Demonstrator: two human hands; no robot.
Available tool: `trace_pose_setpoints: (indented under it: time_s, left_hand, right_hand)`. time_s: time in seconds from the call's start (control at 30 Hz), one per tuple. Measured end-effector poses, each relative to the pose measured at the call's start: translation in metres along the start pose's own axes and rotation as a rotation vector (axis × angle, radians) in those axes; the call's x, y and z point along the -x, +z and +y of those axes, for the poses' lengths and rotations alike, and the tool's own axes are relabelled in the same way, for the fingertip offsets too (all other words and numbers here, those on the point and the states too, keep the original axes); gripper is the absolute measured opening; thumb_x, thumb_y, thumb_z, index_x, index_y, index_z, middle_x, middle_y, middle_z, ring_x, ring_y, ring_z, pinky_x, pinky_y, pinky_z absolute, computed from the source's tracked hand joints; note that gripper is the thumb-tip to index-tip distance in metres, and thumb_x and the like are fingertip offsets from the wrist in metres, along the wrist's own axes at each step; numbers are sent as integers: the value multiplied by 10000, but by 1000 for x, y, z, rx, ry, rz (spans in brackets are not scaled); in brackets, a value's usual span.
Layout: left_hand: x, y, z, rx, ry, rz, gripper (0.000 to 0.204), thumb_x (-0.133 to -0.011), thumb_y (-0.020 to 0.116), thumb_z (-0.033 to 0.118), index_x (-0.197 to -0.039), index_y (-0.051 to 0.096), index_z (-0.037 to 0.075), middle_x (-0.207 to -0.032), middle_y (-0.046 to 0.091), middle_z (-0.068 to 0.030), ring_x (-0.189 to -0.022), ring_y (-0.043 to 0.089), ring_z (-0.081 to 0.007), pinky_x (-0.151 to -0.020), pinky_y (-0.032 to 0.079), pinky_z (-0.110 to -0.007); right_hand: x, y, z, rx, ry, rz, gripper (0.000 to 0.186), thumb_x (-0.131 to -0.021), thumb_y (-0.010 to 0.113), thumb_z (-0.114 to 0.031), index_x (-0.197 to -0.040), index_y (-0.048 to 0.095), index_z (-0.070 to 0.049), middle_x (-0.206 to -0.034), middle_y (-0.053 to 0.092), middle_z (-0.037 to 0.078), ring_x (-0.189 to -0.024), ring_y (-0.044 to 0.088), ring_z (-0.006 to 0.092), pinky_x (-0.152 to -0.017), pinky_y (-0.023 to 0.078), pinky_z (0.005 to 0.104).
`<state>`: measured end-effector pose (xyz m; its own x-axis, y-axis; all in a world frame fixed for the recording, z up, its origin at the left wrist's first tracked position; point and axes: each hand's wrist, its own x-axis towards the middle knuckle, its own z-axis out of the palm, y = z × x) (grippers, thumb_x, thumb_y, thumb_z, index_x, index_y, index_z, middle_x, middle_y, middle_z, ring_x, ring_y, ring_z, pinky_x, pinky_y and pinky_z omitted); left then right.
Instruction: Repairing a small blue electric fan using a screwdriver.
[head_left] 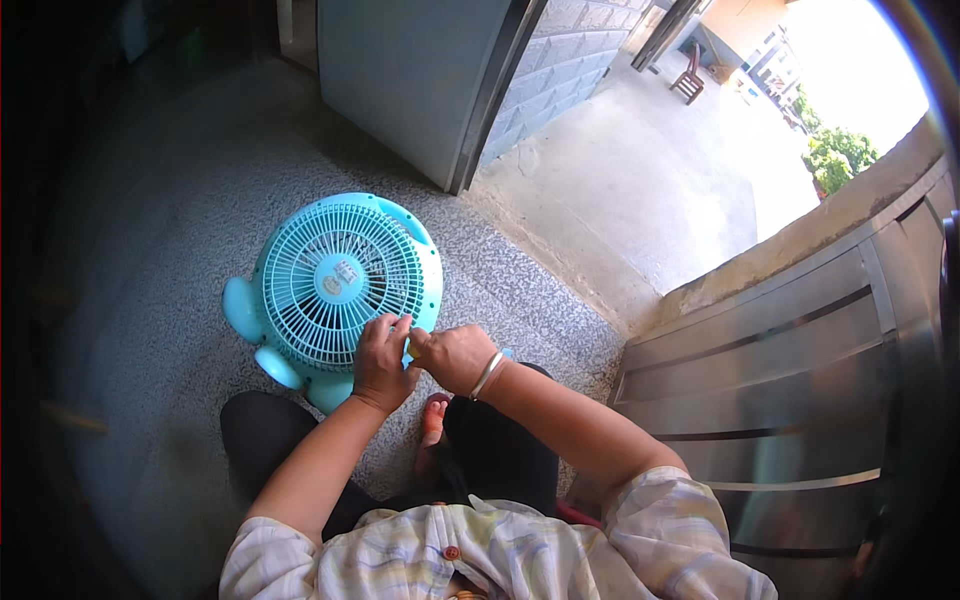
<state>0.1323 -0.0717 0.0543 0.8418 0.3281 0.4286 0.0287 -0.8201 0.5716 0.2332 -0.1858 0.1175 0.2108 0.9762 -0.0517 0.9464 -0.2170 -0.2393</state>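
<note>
A turquoise electric fan [338, 278] lies on the floor in front of my knees, its round grille facing up. Over the near right edge of the grille, my left hand [383, 365] has its fingers bent and drawn together; what they hold, if anything, is hidden. Close against it, my right hand [457, 358] is closed around a small yellow thing [408, 350]. Only a sliver of that yellow thing shows between the hands, so its kind is unclear. A light bangle [487, 374] circles my right wrist.
Speckled stone flooring [520, 290] surrounds the fan. An open door [410, 80] stands beyond it, beside a grey block wall [560, 75]. Metal door panels [770, 370] rise on the right. Outside, a wooden chair [688, 85] rests on concrete.
</note>
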Motion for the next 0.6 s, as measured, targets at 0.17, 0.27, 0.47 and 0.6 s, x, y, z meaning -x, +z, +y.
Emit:
trace_pose_setpoints:
  time_s: [0.17, 0.27, 0.47, 0.6]
  left_hand:
    - [8, -4, -12, -148, 35, -120, 525, -596, 731, 212, -1082, 551, 133, -1204, 460, -132, -1171, 366, -338, -1004, 210, -519]
    - [7, 5, -10, -126, -27, -126, 416, -617, 716, 206, -1011, 593, 163, -1220, 456, -115, -1216, 320, -338, -1026, 143, -560]
    - [10, 14, -10, -199, -83, -81, 271, -648, 695, 200, -906, 617, 176, -1228, 452, -94, -1216, 322, -334, -1030, 134, -552]
    - [18, 9, -13, -189, -100, -115, 302, -682, 679, 242, -971, 620, 173, -1259, 431, -102, -1227, 305, -342, -1024, 132, -547]
  right_hand:
    - [-2, 10, -6, -13, 102, 150, 276, -800, 548, -291, -883, 472, -39, -594, 594, 94, -521, 605, 269, -430, 450, 374]
    - [1, 10, -8, -19, 174, 154, 343, -821, 548, -383, -846, 457, -54, -577, 584, 100, -514, 601, 271, -420, 441, 379]
    - [5, 6, 1, -61, 5, 209, 234, -812, 523, -243, -870, 468, -24, -565, 572, 94, -534, 604, 292, -460, 469, 387]
    - [-1, 17, -1, -29, 140, 84, 226, -829, 508, -237, -837, 470, -14, -567, 576, 110, -522, 602, 289, -446, 465, 383]
